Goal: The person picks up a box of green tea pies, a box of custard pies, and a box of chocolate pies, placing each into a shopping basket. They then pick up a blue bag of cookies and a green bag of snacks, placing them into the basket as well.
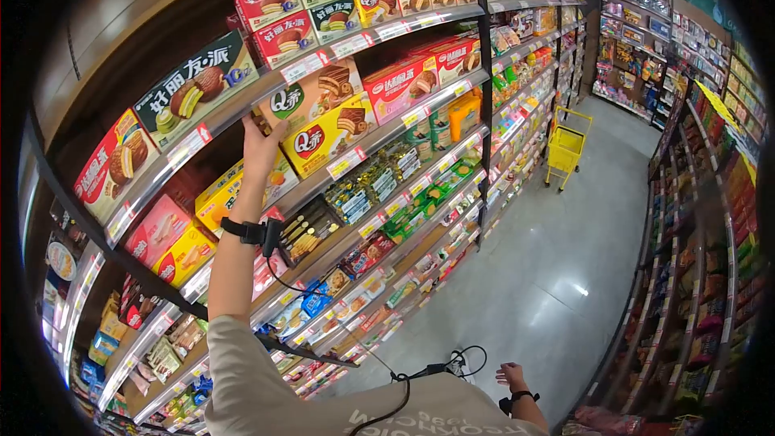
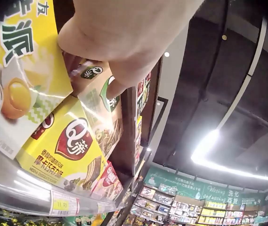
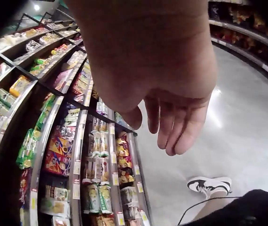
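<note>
Brown Q蒂 box (image 1: 313, 95) stands on the shelf (image 1: 383, 138) behind 1 yellow Q蒂 box (image 1: 331, 136), its left edge gripped by the left hand (image 1: 262, 147). Only the left wrist view shows the thumb (image 2: 117, 88) close up, against its front. Only the right wrist view shows 1 shoe (image 3: 209, 185); the right hand (image 3: 171, 110) hangs empty, fingers loosely open.

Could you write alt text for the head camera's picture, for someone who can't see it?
A person's left hand grips the edge of a tan snack box behind a yellow box on a packed store shelf. The right hand hangs loosely at the other side; farther down the aisle stands a yellow cart.
</note>
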Demonstrator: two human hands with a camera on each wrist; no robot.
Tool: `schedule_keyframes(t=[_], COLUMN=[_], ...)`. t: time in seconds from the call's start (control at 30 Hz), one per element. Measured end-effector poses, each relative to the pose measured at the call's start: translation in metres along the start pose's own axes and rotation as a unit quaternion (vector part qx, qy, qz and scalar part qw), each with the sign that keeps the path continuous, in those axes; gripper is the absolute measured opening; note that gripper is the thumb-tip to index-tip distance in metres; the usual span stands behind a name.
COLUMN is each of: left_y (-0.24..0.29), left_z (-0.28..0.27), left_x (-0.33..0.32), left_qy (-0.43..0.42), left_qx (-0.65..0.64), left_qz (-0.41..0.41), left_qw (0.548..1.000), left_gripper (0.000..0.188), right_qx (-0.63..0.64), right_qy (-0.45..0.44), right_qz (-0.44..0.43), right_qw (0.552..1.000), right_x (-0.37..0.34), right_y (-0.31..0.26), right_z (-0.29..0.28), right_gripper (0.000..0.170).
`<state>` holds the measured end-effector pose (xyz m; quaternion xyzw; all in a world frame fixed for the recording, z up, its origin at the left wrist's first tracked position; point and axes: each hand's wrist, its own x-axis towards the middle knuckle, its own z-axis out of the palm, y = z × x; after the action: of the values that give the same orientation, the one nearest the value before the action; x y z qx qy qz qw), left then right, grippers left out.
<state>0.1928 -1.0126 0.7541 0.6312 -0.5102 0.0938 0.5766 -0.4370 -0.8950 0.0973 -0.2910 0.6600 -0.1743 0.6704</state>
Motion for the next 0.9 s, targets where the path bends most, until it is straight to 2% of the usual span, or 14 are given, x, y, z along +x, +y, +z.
schedule_keyframes(t=[0.13, 0.23, 0.27, 0.33, 0.37, 0.4, 0.47, 0.5, 0.57, 0.67, 0.9], left_y=[-0.002, 0.000, -0.001, -0.006, -0.003, 0.006, 0.023, 0.023, 0.035, 0.032, 0.042], left_z=[0.004, 0.006, 0.007, 0.010, 0.012, 0.013, 0.015, 0.019, 0.026, 0.039, 0.066], left_x=[0.005, 0.008, 0.009, 0.009, 0.006, 0.003, -0.004, -0.006, -0.014, -0.018, -0.034], left_qy=[0.013, 0.014, 0.027, 0.058, 0.070, 0.064, 0.047, 0.057, 0.073, 0.096, 0.165], left_qx=[-0.024, -0.044, -0.019, 0.032, 0.019, 0.016, 0.014, 0.002, -0.021, -0.060, -0.113], left_qz=[-0.006, -0.007, 0.026, 0.089, 0.068, 0.036, -0.032, -0.014, -0.014, -0.003, 0.015], left_qw=[1.000, 0.999, 0.999, 0.994, 0.995, 0.997, 0.998, 0.998, 0.997, 0.994, 0.980], left_gripper=[0.082, 0.086, 0.086, 0.087, 0.083, 0.081, 0.077, 0.064, 0.058, 0.049, 0.047], right_qx=[-0.023, -0.037, -0.026, -0.023, -0.087, -0.187, -0.303, -0.254, -0.151, -0.046, -0.106], right_qy=[0.001, 0.002, 0.025, 0.000, -0.031, 0.011, -0.014, -0.006, 0.020, 0.016, 0.000], right_qz=[0.020, 0.087, 0.115, 0.153, 0.109, 0.114, 0.006, 0.067, 0.186, 0.179, 0.043], right_qw=[1.000, 0.996, 0.993, 0.988, 0.990, 0.976, 0.953, 0.965, 0.971, 0.983, 0.993], right_x=[-0.002, 0.003, 0.004, -0.008, -0.005, -0.017, 0.066, 0.062, 0.051, 0.037, 0.074], right_y=[-0.004, 0.026, 0.036, 0.046, 0.058, 0.054, 0.134, 0.123, 0.096, 0.033, -0.085], right_z=[-0.015, -0.036, -0.041, -0.056, -0.066, -0.067, -0.110, -0.111, -0.111, -0.098, -0.089], right_gripper=[0.025, 0.026, 0.027, 0.025, 0.026, 0.020, 0.021, 0.022, 0.023, 0.025, 0.026])
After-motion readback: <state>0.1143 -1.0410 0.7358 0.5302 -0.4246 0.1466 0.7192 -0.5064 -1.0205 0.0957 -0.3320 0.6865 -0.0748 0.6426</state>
